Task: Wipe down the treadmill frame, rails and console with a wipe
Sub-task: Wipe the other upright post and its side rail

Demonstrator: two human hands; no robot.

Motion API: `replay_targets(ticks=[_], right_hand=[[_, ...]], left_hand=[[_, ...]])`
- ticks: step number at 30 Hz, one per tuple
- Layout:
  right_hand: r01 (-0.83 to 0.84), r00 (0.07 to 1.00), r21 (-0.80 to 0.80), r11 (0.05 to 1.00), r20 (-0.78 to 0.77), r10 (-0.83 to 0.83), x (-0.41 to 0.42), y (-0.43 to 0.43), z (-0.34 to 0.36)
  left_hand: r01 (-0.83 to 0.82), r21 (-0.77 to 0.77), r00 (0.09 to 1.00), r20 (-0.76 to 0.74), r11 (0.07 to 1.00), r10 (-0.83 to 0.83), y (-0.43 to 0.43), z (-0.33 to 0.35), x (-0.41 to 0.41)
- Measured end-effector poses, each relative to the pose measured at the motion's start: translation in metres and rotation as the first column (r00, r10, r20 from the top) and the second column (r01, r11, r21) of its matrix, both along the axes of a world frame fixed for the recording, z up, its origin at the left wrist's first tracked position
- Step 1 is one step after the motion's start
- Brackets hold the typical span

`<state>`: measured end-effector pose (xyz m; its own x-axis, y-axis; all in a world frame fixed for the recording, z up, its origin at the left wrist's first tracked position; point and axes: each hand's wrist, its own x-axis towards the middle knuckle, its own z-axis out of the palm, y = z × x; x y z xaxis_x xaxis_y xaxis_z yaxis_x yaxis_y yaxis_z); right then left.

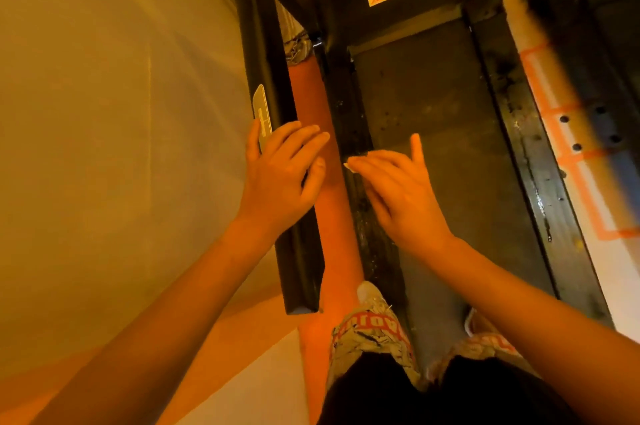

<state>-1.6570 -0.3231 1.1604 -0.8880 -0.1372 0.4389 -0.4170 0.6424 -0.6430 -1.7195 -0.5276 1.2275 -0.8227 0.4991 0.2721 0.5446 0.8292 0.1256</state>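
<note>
Pale material, taken to be the wipe, shows only as a small sliver at the fingertips of the right hand. Those fingers are held nearly straight and close together, with the thumb lifted clear, so no pinch is seen; how the wipe is kept there cannot be told. The left hand is laid across the black handrail, fingers spread and relaxed, thumb on the far side of the bar. The handrail's long axis runs straight ahead, away from the body, and the dusty side rail of the deck below runs parallel to it, beside the belt. The wipe hand is placed over that side rail, just right of the handrail. A stroke along either bar would probably be made lengthwise, forward or back; for the handrail, the wipe would first need carrying leftward.
</note>
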Motion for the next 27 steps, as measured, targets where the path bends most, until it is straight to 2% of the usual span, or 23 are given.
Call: replay_targets(ticks=[5, 11, 15, 22, 27], right_hand=[[-0.113, 0.994, -0.015, 0.994, 0.011, 0.113, -0.005, 0.052, 0.024], [-0.296, 0.955, 0.069, 0.953, 0.017, 0.296, -0.009, 0.089, 0.049], [-0.415, 0.908, 0.126, 0.901, -0.007, 0.419, -0.011, 0.085, 0.068], [-0.554, 0.829, 0.158, 0.817, 0.017, 0.559, -0.021, 0.053, 0.081], [-0.664, 0.740, 0.216, 0.716, 0.057, 0.670, -0.030, 0.030, 0.078]], left_hand=[[-0.162, 0.027, 0.987, 0.007, 0.986, 0.161, 0.044, 0.015, 0.038], [-0.347, 0.049, 0.936, -0.039, 0.937, 0.349, 0.076, 0.035, 0.091], [-0.512, 0.068, 0.856, -0.049, 0.856, 0.515, 0.077, 0.042, 0.129], [-0.692, 0.103, 0.716, -0.037, 0.715, 0.698, 0.068, 0.041, 0.166], [-0.768, 0.204, 0.608, -0.067, 0.607, 0.791, 0.054, 0.039, 0.176]])
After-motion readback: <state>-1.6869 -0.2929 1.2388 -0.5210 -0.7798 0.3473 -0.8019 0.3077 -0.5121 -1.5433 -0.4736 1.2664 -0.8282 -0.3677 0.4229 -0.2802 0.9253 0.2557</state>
